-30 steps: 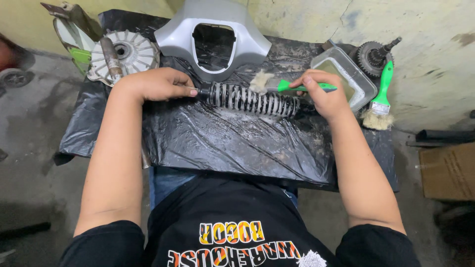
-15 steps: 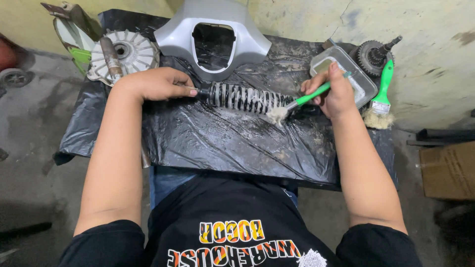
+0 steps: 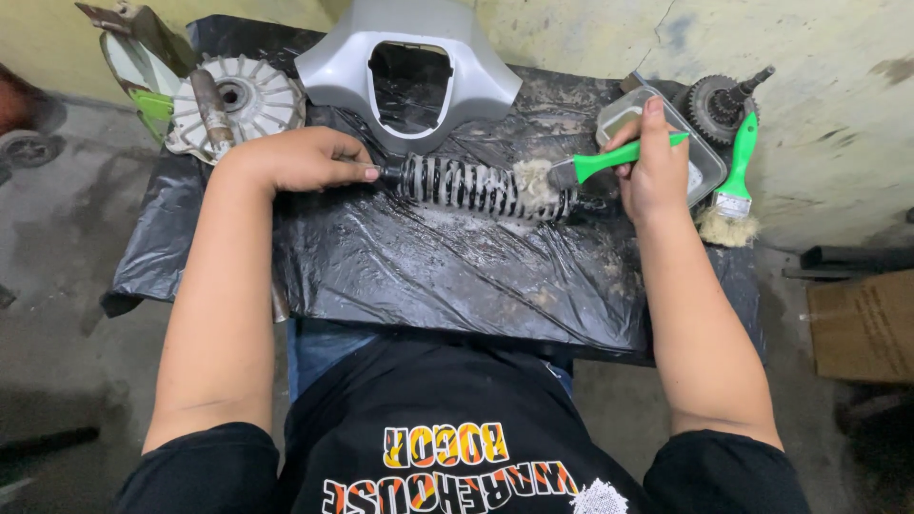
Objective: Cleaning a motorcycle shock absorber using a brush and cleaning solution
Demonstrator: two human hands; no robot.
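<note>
1. Shock absorber (image 3: 481, 187): coil-sprung strut, black with pale coils, lying flat on the black plastic sheet (image 3: 447, 266) that covers the bench. Judged heavy, rigid metal, wet and grimy, so likely slippery; the end mounts look the surest places to take hold, the coils less so.
2. Left hand (image 3: 303, 159): at 9 o'clock of the strut, grip closed over its left end, fingertips touching the mount.
3. Right hand (image 3: 655, 167): at 3 o'clock of the strut, grip wrapped shut round a green-handled brush (image 3: 581, 169); the bristles rest on the right-hand coils.
4. Clear plastic tray (image 3: 703, 167): just behind the right hand, partly hidden by it.
5. Second green brush (image 3: 735, 186): at 3 o'clock, beyond the tray, bristles toward the bench edge.
6. Gear cluster (image 3: 719, 95): at 2 o'clock.
7. Grey plastic cover (image 3: 411, 43): at 12 o'clock.
8. Finned round casing (image 3: 246, 100): at 10 o'clock.
</note>
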